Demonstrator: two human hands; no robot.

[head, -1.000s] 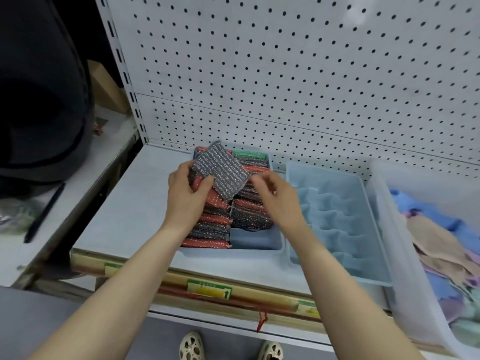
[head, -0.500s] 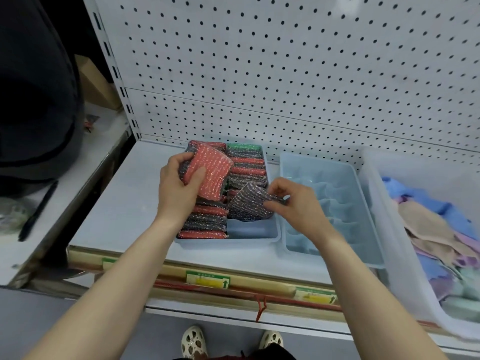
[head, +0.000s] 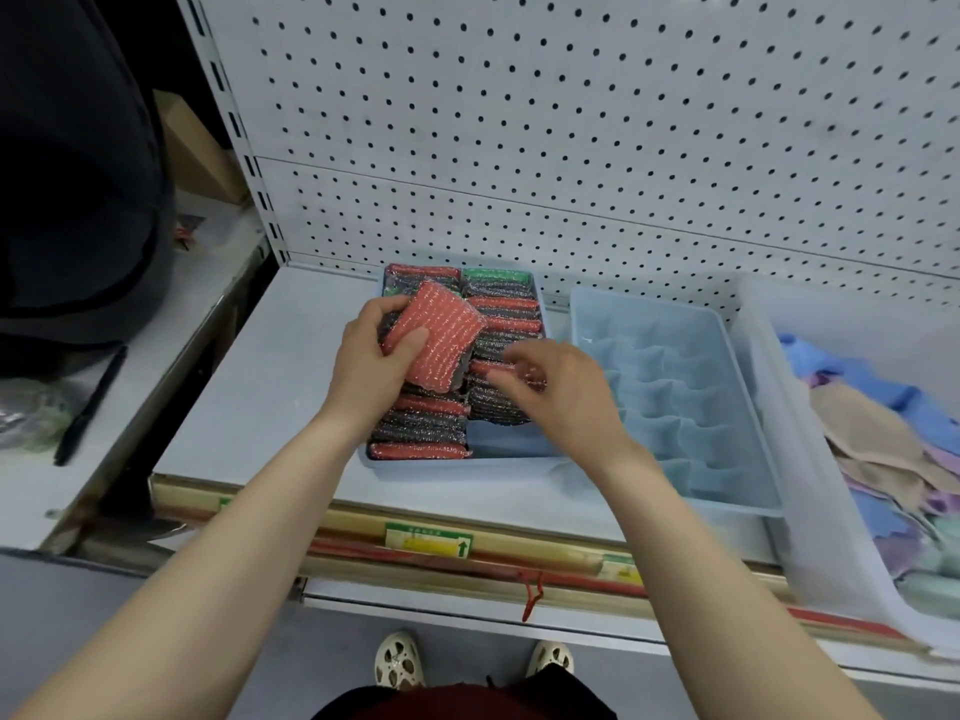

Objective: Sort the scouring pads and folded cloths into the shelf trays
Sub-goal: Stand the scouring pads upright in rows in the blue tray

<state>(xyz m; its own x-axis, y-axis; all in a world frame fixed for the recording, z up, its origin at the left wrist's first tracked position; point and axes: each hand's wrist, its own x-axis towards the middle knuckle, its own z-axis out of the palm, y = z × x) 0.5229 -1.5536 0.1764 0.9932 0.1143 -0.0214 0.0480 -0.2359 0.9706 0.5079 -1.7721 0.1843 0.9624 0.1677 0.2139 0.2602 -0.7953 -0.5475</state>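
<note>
A blue tray (head: 457, 467) on the shelf holds two rows of upright scouring pads (head: 415, 426), red, grey and green. My left hand (head: 371, 363) grips a small stack of pads with a red scouring pad (head: 441, 332) on top, held over the left row. My right hand (head: 558, 392) rests on the right row, fingers spread and blurred, pressing down on a grey pad (head: 498, 407). A second pale blue tray (head: 748, 407) with moulded compartments stands empty to the right. Folded cloths (head: 883, 444) in blue, tan and purple lie in a clear bin (head: 779, 459) at far right.
A white pegboard (head: 571, 122) backs the shelf. The shelf front carries a price rail with a green and yellow label (head: 428, 540). To the left is a lower counter with a black pen (head: 91, 405) and a dark-clothed person (head: 67, 174).
My right hand has set the grey pad it held into the right row and now presses there. My left hand still holds the red-topped stack.
</note>
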